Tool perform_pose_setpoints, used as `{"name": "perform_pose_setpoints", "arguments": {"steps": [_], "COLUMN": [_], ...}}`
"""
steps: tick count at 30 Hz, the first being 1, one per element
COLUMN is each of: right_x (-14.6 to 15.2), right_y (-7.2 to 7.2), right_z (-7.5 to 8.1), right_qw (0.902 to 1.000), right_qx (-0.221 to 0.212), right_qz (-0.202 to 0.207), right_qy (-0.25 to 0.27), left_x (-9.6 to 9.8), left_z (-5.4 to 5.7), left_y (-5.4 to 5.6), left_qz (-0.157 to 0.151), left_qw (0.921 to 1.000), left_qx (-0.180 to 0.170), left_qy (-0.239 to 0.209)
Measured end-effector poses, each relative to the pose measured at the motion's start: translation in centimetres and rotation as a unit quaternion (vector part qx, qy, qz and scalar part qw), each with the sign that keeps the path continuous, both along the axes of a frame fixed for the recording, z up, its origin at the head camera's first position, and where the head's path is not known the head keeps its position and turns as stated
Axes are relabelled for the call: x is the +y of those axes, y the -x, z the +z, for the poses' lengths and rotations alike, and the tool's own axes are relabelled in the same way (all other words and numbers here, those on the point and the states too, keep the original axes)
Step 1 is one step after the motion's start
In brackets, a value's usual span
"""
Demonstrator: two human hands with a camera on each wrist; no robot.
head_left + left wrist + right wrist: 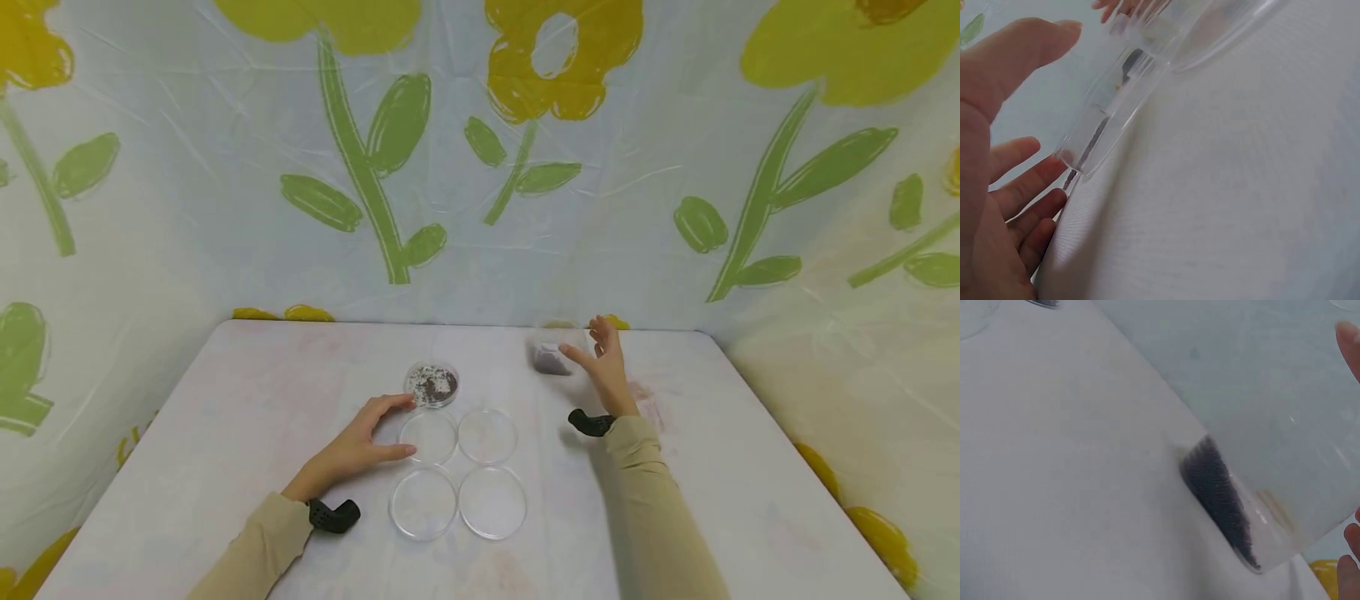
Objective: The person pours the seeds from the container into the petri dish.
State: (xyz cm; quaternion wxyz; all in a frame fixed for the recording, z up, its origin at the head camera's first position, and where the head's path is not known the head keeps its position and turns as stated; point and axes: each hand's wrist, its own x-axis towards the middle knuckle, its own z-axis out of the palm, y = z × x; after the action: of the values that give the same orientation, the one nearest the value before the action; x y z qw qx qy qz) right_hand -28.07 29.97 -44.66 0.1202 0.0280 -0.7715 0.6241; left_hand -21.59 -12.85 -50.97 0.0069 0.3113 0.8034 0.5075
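Note:
My left hand is at the upper left of several clear round dishes, thumb and fingers spread on either side of one clear dish. In the left wrist view, its fingertips lie right at the rim of a clear dish. Just beyond sits another round dish with dark material and white bits. Farther back, my right hand is beside a clear container, thumb overlapping it. In the right wrist view, dark grains lie sloped inside; thumb and fingers stand wide apart around the clear wall.
Three more clear dishes, the upper right, lower left and lower right, form a square with the one by my left hand. They lie on a white table. A flower-printed sheet rises behind it.

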Motion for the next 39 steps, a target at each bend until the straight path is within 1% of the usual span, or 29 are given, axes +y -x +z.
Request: {"name": "perform_pose_setpoints", "arguments": {"steps": [2, 4, 7, 11, 15, 19, 21, 24, 27, 31, 34, 39], "right_x": [-0.5, -0.8, -1.0, -0.6, -0.1, 0.0, -0.1, -0.3, -0.4, -1.3, -2.0, -2.3], "right_y": [-0.3, -0.6, -0.7, -0.1, 0.6, 0.8, 0.9, 1.1, 1.2, 0.3, -0.5, -0.5], "right_z": [-0.2, -0.3, -0.7, -1.7, -2.9, -3.3, -3.3, -3.1, -2.9, -1.4, -0.3, -0.4], "right_qw": [0.9997, 0.9993, 0.9986, 0.9987, 0.9985, 0.9946, 0.9928, 0.9922, 0.9937, 0.9947, 0.9954, 0.9967], "right_qx": [-0.017, -0.030, -0.040, -0.037, -0.054, -0.077, -0.078, -0.075, -0.068, -0.065, -0.059, -0.058], "right_qz": [0.001, 0.003, 0.012, 0.018, 0.003, -0.009, -0.008, -0.007, -0.012, -0.012, -0.015, -0.013], "right_qy": [0.017, 0.023, 0.033, 0.032, -0.006, -0.070, -0.091, -0.099, -0.088, -0.078, -0.074, -0.055], "left_x": [0.0, 0.0, 0.1, 0.2, 0.2, 0.1, 0.0, -0.1, -0.2, -0.2, -0.1, -0.2], "left_z": [0.0, 0.1, 0.4, 0.7, 0.7, 0.4, 0.3, 0.3, 0.6, 0.7, 0.6, 0.4], "left_y": [0.0, -0.1, -0.2, -0.4, -0.5, -0.5, -0.5, -0.4, -0.4, -0.4, -0.3, -0.1], "left_qz": [-0.004, -0.013, -0.027, -0.037, -0.045, -0.039, -0.035, -0.033, -0.031, -0.024, -0.021, -0.014], "left_qw": [1.0000, 0.9999, 0.9995, 0.9989, 0.9976, 0.9962, 0.9956, 0.9957, 0.9960, 0.9958, 0.9957, 0.9962], "left_qx": [-0.001, 0.003, 0.014, 0.026, 0.046, 0.063, 0.067, 0.065, 0.058, 0.052, 0.049, 0.043], "left_qy": [-0.004, -0.010, -0.007, 0.011, 0.025, 0.046, 0.055, 0.058, 0.061, 0.072, 0.076, 0.074]}}
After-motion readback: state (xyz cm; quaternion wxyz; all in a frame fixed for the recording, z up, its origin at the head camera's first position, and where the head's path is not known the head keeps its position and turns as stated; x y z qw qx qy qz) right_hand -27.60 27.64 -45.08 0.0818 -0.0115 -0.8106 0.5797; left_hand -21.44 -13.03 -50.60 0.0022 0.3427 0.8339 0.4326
